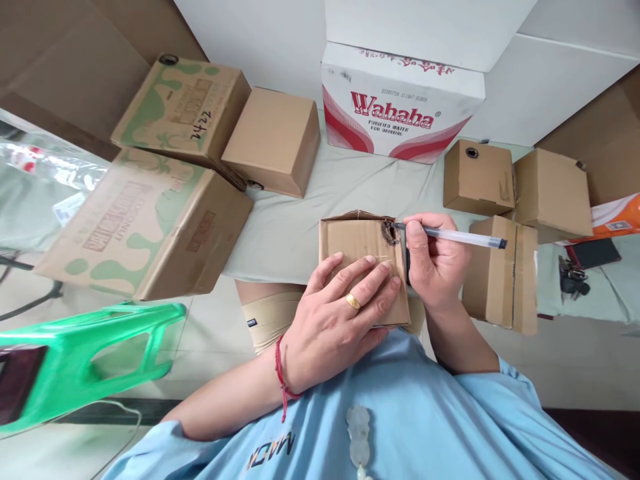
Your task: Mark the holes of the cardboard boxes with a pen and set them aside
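Note:
A small brown cardboard box [350, 238] rests in front of me at the edge of the cloth-covered table. My left hand [340, 320], with a gold ring and a red cord bracelet, lies flat on its top with the fingers spread. In my right hand [435, 260] is a pen [457, 236] with a clear barrel and a dark end. Its tip touches the box near the far right corner, at a dark scribbled ring [390, 233]. The lower part of the box is hidden under my left hand.
Green-printed cartons [185, 227] and a plain box [273, 137] stand at the left. A white-and-red water carton [400, 110] is at the back. Several brown boxes [477, 177] sit at the right, with keys [573, 277] beyond. A green stool [100, 360] stands lower left.

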A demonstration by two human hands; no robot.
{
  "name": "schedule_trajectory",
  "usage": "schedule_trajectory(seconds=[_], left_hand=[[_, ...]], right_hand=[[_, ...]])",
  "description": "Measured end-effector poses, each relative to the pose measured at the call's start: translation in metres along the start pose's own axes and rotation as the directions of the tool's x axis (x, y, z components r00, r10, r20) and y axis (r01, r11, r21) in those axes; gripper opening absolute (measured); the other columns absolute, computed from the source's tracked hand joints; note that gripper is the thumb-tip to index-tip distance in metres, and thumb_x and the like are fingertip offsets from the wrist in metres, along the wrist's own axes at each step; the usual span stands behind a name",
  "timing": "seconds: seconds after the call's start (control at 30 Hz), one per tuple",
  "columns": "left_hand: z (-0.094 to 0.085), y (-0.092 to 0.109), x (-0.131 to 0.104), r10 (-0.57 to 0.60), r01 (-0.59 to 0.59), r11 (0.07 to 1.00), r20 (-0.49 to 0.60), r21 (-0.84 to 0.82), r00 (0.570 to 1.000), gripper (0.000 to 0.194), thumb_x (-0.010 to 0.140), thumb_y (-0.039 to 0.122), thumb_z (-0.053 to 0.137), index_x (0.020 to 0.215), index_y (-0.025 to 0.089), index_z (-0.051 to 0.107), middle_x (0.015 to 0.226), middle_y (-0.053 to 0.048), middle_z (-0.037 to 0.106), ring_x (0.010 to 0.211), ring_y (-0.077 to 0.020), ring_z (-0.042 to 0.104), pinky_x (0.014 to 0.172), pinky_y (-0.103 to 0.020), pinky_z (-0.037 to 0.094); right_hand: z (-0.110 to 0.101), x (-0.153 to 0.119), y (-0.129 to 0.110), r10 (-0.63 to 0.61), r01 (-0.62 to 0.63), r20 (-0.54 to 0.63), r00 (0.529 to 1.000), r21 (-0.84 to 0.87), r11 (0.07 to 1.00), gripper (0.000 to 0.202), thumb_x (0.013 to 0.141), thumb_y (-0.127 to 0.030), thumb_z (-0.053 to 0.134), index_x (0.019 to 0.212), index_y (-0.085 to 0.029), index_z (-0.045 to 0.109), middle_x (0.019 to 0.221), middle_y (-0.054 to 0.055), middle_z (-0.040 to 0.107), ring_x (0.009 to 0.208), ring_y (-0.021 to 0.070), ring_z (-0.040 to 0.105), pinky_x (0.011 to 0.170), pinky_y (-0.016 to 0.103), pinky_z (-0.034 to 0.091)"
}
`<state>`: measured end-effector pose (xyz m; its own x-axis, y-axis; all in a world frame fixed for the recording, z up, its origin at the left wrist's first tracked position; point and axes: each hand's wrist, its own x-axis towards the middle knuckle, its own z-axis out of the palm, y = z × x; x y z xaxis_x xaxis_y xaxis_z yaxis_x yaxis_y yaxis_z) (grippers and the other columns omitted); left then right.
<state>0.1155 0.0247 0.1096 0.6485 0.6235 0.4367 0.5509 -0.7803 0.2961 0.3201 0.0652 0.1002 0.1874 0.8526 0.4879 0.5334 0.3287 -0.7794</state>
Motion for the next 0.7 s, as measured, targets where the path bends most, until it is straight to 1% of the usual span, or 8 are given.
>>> schedule_trajectory(seconds=[0.13, 0.2, 0.27, 0.37, 0.43, 0.5, 0.63, 0.7], left_hand=[[0.001, 0.000, -0.001, -0.006, 0.006, 1.000, 0.004, -0.001, 1.000, 0.050, 0.109, 0.040, 0.067, 0.156, 0.023, 0.066, 0.155, -0.008, 0.073, 0.146, -0.0292, 0.067, 0.141, -0.047, 0.023], [0.001, 0.000, -0.002, -0.004, 0.004, 1.000, 0.006, -0.004, 1.000, 0.052, 0.108, 0.040, 0.068, 0.157, 0.024, 0.065, 0.155, -0.008, 0.073, 0.146, -0.0300, 0.066, 0.141, -0.048, 0.024], [0.002, 0.000, -0.001, 0.000, 0.000, 1.000, 0.001, -0.007, 1.000, 0.052, 0.107, 0.039, 0.069, 0.156, 0.022, 0.066, 0.154, -0.010, 0.073, 0.146, -0.0305, 0.066, 0.140, -0.048, 0.025], [0.002, -0.001, 0.000, 0.004, -0.004, 1.000, -0.014, -0.012, 1.000, 0.046, 0.110, 0.039, 0.065, 0.151, 0.020, 0.069, 0.153, -0.010, 0.074, 0.145, -0.0293, 0.066, 0.141, -0.046, 0.022], [0.002, -0.001, 0.000, 0.005, -0.006, 1.000, -0.024, -0.016, 1.000, 0.044, 0.111, 0.039, 0.062, 0.149, 0.018, 0.070, 0.152, -0.010, 0.075, 0.145, -0.0287, 0.066, 0.142, -0.045, 0.020], [0.002, -0.001, 0.000, 0.008, -0.008, 1.000, -0.030, -0.023, 1.000, 0.045, 0.110, 0.038, 0.065, 0.149, 0.017, 0.070, 0.152, -0.010, 0.075, 0.145, -0.0289, 0.066, 0.142, -0.045, 0.020], [0.002, -0.001, -0.001, 0.006, -0.007, 1.000, -0.019, -0.031, 1.000, 0.050, 0.106, 0.038, 0.072, 0.153, 0.022, 0.068, 0.153, -0.010, 0.074, 0.146, -0.0299, 0.066, 0.140, -0.046, 0.026], [0.002, -0.002, -0.002, 0.002, -0.003, 0.999, -0.016, -0.032, 1.000, 0.051, 0.106, 0.038, 0.072, 0.154, 0.024, 0.067, 0.154, -0.009, 0.074, 0.146, -0.0300, 0.066, 0.140, -0.047, 0.026]], right_hand=[[0.003, 0.001, -0.001, -0.017, 0.017, 0.005, 1.000, -0.042, 0.999, 0.022, 0.113, -0.039, 0.060, 0.104, -0.024, 0.073, 0.084, -0.001, 0.073, 0.065, 0.0127, 0.061, 0.063, 0.028, 0.051], [0.004, 0.001, -0.001, -0.016, 0.016, 0.005, 1.000, -0.060, 0.998, 0.023, 0.113, -0.040, 0.060, 0.104, -0.024, 0.073, 0.083, 0.000, 0.073, 0.065, 0.0130, 0.061, 0.063, 0.028, 0.051], [0.004, 0.001, -0.002, -0.010, 0.010, -0.001, 1.000, -0.059, 0.998, 0.023, 0.112, -0.040, 0.060, 0.103, -0.024, 0.073, 0.079, -0.001, 0.072, 0.061, 0.0124, 0.059, 0.060, 0.028, 0.050], [0.004, 0.001, -0.004, -0.005, 0.005, 0.010, 1.000, -0.041, 0.999, 0.021, 0.112, -0.038, 0.060, 0.103, -0.024, 0.073, 0.076, -0.003, 0.070, 0.057, 0.0113, 0.056, 0.058, 0.027, 0.048], [0.003, 0.001, -0.006, -0.007, 0.008, 0.023, 1.000, -0.047, 0.999, 0.021, 0.112, -0.037, 0.060, 0.102, -0.024, 0.072, 0.076, -0.003, 0.070, 0.057, 0.0112, 0.056, 0.058, 0.027, 0.048], [0.001, 0.000, -0.007, -0.009, 0.011, 0.021, 1.000, -0.076, 0.997, 0.024, 0.112, -0.039, 0.059, 0.099, -0.024, 0.072, 0.075, -0.002, 0.071, 0.058, 0.0120, 0.058, 0.058, 0.027, 0.048], [-0.004, -0.003, -0.009, -0.012, 0.013, 0.009, 1.000, -0.140, 0.990, 0.029, 0.112, -0.042, 0.059, 0.094, -0.025, 0.073, 0.073, -0.001, 0.070, 0.059, 0.0132, 0.059, 0.056, 0.026, 0.048], [-0.007, -0.005, -0.010, -0.026, 0.026, -0.002, 1.000, -0.156, 0.987, 0.029, 0.111, -0.042, 0.060, 0.092, -0.025, 0.074, 0.073, -0.001, 0.070, 0.058, 0.0131, 0.058, 0.056, 0.026, 0.048]])
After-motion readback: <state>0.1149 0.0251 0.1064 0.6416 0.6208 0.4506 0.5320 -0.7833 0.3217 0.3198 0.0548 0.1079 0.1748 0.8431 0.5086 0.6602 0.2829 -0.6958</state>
